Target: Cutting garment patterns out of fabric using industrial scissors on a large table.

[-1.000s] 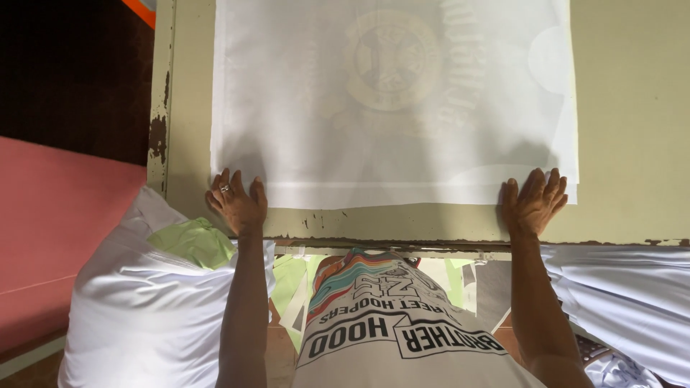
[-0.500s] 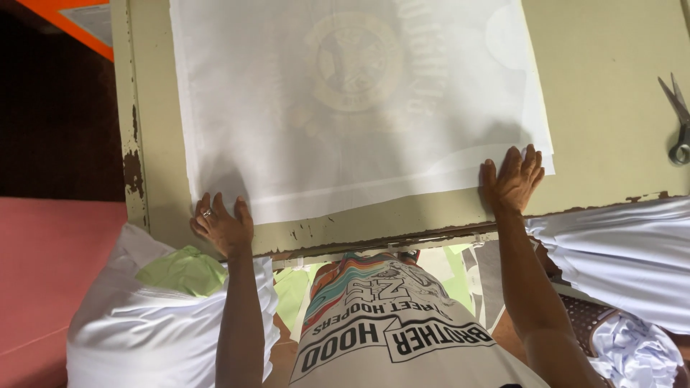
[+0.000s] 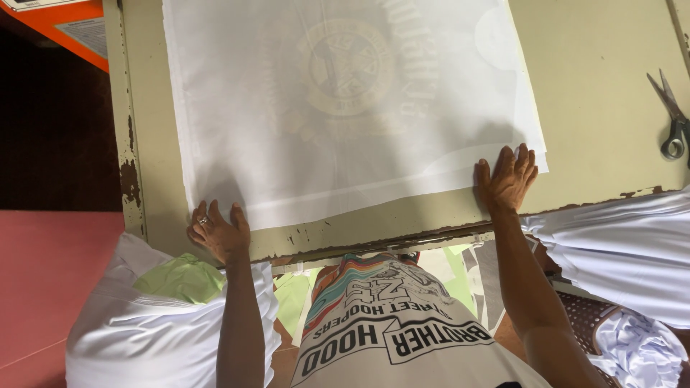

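While the white fabric sheet (image 3: pixel 345 108) lies flat on the chipped worktable (image 3: pixel 604 86), top edge cut off, left hand (image 3: pixel 219 233) and right hand (image 3: pixel 507 178) press its near corners, fingers slightly apart. Faint round print shows through, illegible. Scissors (image 3: pixel 672 118) lie partly cropped at right.

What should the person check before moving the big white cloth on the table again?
1. Left hand flat on the near left corner of the white cloth: ok.
2. Right hand flat on the near right corner: ok.
3. Cloth lying smooth, no big folds: ok.
4. Scissors off the cloth, at the right side of the table: ok.
5. Cloth square with the near table edge: not ok, it sits slanted.
6. Far edge of the cloth: cannot tell, out of view.
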